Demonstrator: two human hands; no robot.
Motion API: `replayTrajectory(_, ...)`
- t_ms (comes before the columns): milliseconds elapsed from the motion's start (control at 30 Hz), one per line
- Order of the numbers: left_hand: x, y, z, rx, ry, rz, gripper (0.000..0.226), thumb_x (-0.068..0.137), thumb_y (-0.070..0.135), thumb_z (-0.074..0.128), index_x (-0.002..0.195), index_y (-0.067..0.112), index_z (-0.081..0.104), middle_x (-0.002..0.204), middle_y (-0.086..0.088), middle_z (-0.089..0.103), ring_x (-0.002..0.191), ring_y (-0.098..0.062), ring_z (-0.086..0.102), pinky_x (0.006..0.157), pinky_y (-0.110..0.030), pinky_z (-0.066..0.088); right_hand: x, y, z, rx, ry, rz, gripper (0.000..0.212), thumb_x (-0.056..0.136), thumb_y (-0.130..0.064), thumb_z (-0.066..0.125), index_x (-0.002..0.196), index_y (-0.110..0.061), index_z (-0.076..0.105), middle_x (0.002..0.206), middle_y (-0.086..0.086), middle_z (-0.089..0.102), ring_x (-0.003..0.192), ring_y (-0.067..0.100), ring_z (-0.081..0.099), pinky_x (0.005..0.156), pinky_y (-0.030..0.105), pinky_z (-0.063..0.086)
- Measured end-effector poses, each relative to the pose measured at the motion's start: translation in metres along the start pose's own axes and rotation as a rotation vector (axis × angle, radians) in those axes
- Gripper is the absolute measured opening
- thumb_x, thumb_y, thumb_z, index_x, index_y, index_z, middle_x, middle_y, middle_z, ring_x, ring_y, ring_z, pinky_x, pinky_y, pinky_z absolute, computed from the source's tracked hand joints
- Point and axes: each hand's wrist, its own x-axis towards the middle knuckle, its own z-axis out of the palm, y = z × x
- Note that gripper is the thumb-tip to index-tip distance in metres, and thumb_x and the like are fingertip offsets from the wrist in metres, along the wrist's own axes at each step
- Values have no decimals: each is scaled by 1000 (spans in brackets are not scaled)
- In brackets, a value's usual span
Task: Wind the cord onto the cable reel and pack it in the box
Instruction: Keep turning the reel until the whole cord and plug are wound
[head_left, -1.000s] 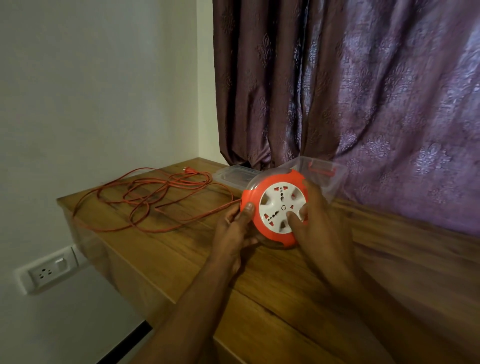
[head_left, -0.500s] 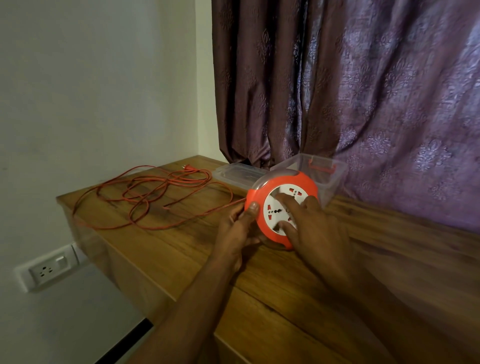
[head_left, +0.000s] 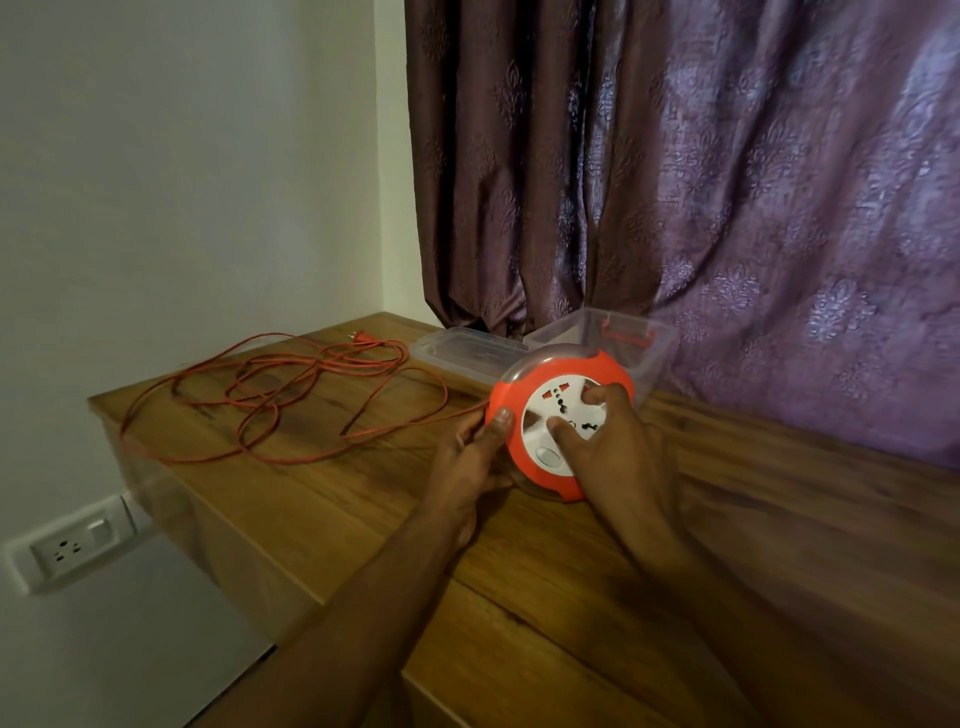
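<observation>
An orange cable reel (head_left: 519, 447) with a white socket face stands tilted on the wooden table (head_left: 597, 597). My left hand (head_left: 467, 462) grips its left rim, thumb on the orange edge. My right hand (head_left: 608, 447) lies on the white face with fingers pressed into it. The orange cord (head_left: 291, 395) runs from the reel's left side into loose loops across the table's left part; its plug (head_left: 361, 339) lies at the far edge. A clear plastic box (head_left: 613, 343) with an orange handle stands open just behind the reel.
The box's clear lid (head_left: 462, 351) lies flat to the left of the box. A purple curtain (head_left: 727, 208) hangs behind the table. A white wall socket (head_left: 67, 545) sits below the table's left edge.
My right hand has turned over the white face, fingers shifting from its right edge onto its middle. The reel has tilted slightly. Cord loops look much the same.
</observation>
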Motion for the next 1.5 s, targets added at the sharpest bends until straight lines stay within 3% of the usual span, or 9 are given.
replayTrajectory(100, 9, 0, 1, 16, 6, -12, 25, 81, 49, 66, 101, 36, 75, 106, 2, 79, 97, -20, 76, 67, -35, 62, 0, 3, -3, -54, -36, -143, 46, 86, -48, 56, 126, -35, 39, 94, 2, 71, 86, 29, 66, 70, 40, 54)
replayTrajectory(200, 20, 2, 3, 36, 26, -38, 30, 80, 50, 66, 104, 33, 73, 102, 1, 80, 95, -21, 77, 66, -35, 62, 0, 4, -3, -247, 5, -392, 51, 88, -29, 59, 135, -28, 38, 122, 6, 57, 96, 28, 63, 65, 39, 54)
replayTrajectory(367, 29, 0, 3, 38, 8, -54, 53, 81, 51, 65, 124, 19, 67, 102, -4, 80, 94, -24, 77, 65, -34, 61, 0, 7, 0, -428, -72, -431, 68, 86, -15, 62, 140, -43, 29, 149, 12, 31, 119, 33, 47, 75, 42, 53)
replayTrajectory(500, 30, -2, -2, 7, -17, -27, 56, 81, 52, 64, 123, 15, 68, 76, 7, 77, 89, -22, 76, 66, -37, 61, 0, 1, -4, -426, -89, -485, 68, 89, -18, 61, 138, -48, 26, 149, 14, 30, 119, 33, 49, 70, 43, 54)
replayTrajectory(833, 27, 3, 0, -19, 43, 5, 44, 80, 50, 64, 114, 22, 70, 111, -6, 78, 99, -26, 76, 70, -41, 64, -3, 3, -7, -350, -38, -490, 72, 86, -13, 57, 142, -47, 29, 142, 14, 36, 112, 34, 56, 63, 41, 56)
replayTrajectory(1033, 22, 6, 4, -69, -24, 13, 50, 84, 44, 64, 125, 17, 66, 119, -7, 75, 106, -26, 74, 75, -42, 62, -3, -1, -6, -200, 110, -319, 57, 89, -53, 49, 141, -46, 28, 111, 3, 47, 79, 24, 62, 55, 33, 52)
replayTrajectory(1233, 20, 6, 5, -18, -44, 20, 36, 84, 46, 64, 113, 27, 71, 112, -2, 78, 98, -22, 76, 66, -33, 61, 0, 1, -10, -53, 115, -239, 43, 90, -54, 49, 130, -40, 41, 95, -4, 70, 79, 25, 68, 64, 38, 54)
replayTrajectory(1400, 22, 7, 2, -12, 11, 48, 40, 83, 49, 63, 115, 26, 71, 110, -3, 79, 99, -24, 76, 66, -36, 62, -3, -1, -13, -276, 37, -491, 56, 89, -20, 57, 139, -33, 35, 126, 10, 50, 96, 31, 61, 59, 42, 55)
replayTrajectory(1500, 22, 9, -1, -8, 48, 52, 42, 83, 48, 63, 116, 24, 70, 113, -4, 78, 101, -26, 75, 71, -40, 63, -4, -2, -12, -429, -79, -624, 57, 90, -13, 53, 139, -35, 35, 149, 15, 32, 117, 36, 51, 71, 48, 57)
